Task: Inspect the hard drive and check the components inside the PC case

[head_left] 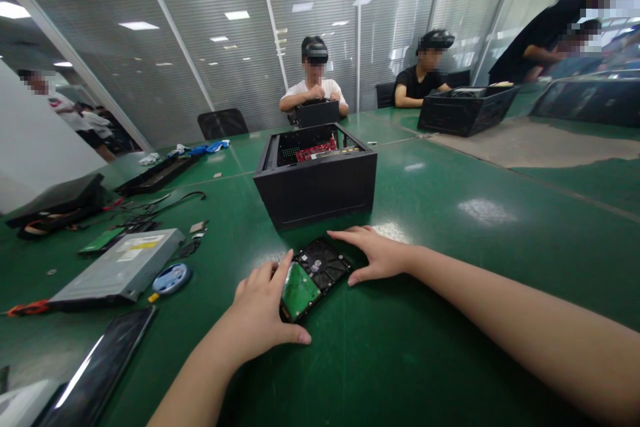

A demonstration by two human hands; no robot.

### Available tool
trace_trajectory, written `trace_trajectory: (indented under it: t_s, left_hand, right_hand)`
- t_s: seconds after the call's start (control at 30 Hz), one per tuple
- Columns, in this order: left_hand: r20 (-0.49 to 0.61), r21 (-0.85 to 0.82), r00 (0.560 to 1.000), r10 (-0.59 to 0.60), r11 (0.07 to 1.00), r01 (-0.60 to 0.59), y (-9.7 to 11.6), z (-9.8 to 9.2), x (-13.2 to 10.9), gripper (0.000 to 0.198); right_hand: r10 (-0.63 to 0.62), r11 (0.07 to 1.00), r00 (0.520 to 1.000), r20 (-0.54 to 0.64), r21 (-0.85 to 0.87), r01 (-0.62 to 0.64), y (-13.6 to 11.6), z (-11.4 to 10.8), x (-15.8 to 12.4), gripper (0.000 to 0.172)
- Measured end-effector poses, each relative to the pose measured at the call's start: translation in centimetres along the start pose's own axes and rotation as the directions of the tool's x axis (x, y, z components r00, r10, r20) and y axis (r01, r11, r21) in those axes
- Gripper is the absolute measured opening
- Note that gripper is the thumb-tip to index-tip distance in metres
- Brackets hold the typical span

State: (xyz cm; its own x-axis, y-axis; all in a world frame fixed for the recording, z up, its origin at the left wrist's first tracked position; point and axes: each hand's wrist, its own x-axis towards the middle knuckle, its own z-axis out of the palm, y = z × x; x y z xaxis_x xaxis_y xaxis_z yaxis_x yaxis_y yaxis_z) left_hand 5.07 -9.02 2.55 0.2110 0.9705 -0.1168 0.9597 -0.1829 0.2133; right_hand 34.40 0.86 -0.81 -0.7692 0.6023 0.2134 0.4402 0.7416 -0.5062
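Observation:
A hard drive (325, 263), with a black metal part and a green circuit board, lies between my hands on the green table (400, 360). My left hand (263, 303) is at its circuit-board end, thumb and fingers spread on either side of that end; whether the fingers touch it I cannot tell. My right hand (375, 253) is open by the other end, fingers apart and nothing in them. Just beyond the drive stands a black computer case (317, 190), its top open, with a red circuit board (316, 150) inside.
Left of me lie a silver optical drive (120, 267), a blue round object (171, 278), a phone-like dark slab (100, 367), cables and a black panel (155, 177). Across the table sit two people wearing headsets, each at a computer case (463, 110); another person leans over at right.

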Motion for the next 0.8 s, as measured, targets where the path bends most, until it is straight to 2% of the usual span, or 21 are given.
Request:
trace_trajectory:
  t_s: [0.1, 0.2, 0.37, 0.53, 0.63, 0.8]
  left_hand:
    - [-0.051, 0.004, 0.999, 0.005, 1.0, -0.004, 0.3, 0.2, 0.0, 0.13]
    - [-0.129, -0.02, 0.991, 0.03, 0.999, -0.033, 0.5, 0.2, 0.2, 0.118]
    - [-0.235, -0.152, 0.972, -0.002, 0.988, -0.035, 1.2, -0.3, 0.3, 0.094]
    - [-0.318, -0.215, 0.948, -0.019, 0.975, -0.053, 1.6, -0.4, 0.5, 0.086]
    - [-0.319, -0.238, 0.948, -0.021, 0.969, -0.058, 1.7, -0.4, 0.7, 0.083]
    - [-0.236, -0.353, 0.967, -0.093, 0.936, 0.004, 1.6, -0.4, 0.9, 0.075]
  right_hand:
    - [0.007, 1.0, 1.0, -0.009, -0.012, -0.007, 0.1, 0.1, 0.1, 0.099]
    - [-0.017, 1.0, 1.0, 0.004, -0.015, 0.017, 0.4, 0.2, 0.1, 0.083]
    - [-0.04, 0.999, 0.999, -0.007, 0.007, 0.04, 0.8, 0.2, 0.1, 0.06]
    - [-0.058, 0.998, 0.998, -0.036, 0.038, 0.059, 0.9, 0.4, 0.3, 0.052]
    - [-0.058, 0.997, 0.997, -0.052, 0.048, 0.061, 0.6, 0.4, 0.3, 0.049]
    - [0.016, 0.996, 0.991, -0.131, 0.085, -0.005, 0.5, 0.4, 0.2, 0.045]
